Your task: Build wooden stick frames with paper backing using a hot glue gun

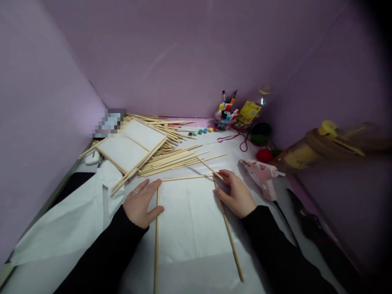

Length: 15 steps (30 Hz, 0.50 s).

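Observation:
Three thin wooden sticks lie on the white paper [190, 220] in a U shape: a left stick [157, 245], a top stick [186, 177] and a right stick [229, 234]. My left hand [141, 204] rests flat with fingers stretched out, touching the upper end of the left stick. My right hand [235, 194] is curled, its fingers pinching a slanted stick [210, 166] at the corner where the top and right sticks meet.
A heap of wooden sticks [171, 157] and a stick-framed white panel [130, 145] lie behind. A pink glue gun [263, 175] sits to the right, with a marker cup [226, 116], small paint pots [202, 131], red yarn [265, 155] and purple walls around.

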Tool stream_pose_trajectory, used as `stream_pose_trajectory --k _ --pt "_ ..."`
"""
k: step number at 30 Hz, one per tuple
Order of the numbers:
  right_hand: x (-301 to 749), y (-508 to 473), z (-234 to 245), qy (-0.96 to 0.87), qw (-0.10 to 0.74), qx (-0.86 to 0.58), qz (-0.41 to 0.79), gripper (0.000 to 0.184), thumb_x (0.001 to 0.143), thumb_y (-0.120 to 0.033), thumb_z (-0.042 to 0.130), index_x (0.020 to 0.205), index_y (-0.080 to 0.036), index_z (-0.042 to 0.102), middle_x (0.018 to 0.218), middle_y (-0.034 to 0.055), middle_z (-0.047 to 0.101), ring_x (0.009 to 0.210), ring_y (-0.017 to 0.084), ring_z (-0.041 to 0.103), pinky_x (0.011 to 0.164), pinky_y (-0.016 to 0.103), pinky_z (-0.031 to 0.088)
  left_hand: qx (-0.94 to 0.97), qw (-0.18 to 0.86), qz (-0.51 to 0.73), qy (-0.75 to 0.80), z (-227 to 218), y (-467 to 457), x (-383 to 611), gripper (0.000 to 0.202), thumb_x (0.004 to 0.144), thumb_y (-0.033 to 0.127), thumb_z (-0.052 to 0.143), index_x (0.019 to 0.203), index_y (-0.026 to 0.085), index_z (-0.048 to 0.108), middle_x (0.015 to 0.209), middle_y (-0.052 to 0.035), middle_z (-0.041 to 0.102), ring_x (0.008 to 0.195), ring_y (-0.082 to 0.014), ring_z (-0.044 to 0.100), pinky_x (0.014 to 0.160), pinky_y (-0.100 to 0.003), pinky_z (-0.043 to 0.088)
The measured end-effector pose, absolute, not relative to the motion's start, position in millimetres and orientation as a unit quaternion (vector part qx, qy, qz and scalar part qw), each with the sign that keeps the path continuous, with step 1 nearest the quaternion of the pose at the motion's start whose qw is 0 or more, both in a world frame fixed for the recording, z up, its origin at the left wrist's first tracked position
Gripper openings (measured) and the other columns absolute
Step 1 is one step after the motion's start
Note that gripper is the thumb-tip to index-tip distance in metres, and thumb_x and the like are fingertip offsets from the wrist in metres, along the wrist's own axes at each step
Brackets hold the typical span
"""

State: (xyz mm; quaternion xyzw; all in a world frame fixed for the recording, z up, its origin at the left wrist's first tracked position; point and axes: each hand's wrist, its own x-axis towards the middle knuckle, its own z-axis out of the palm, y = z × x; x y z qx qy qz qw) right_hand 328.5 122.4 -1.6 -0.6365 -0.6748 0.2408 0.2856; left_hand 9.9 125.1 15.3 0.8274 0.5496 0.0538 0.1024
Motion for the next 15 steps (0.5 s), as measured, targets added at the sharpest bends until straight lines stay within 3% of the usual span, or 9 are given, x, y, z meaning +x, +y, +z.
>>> stream_pose_trajectory --k 15 --pt "328.9 121.2 -1.0 -0.673 0.286 -0.634 0.253 0.052 0.073 -0.023 0.059 0.122 -0.021 0.041 0.124 0.01 0.058 0.11 0.027 0.054 0.092 0.046 0.044 0.825 0.08 0.022 0.56 17.5 124.6 12.2 0.063 0.074 0.032 0.056 0.134 0.018 0.043 0.132 -0.0071 0.054 0.129 -0.0294 0.04 0.1 -0.041 0.042"
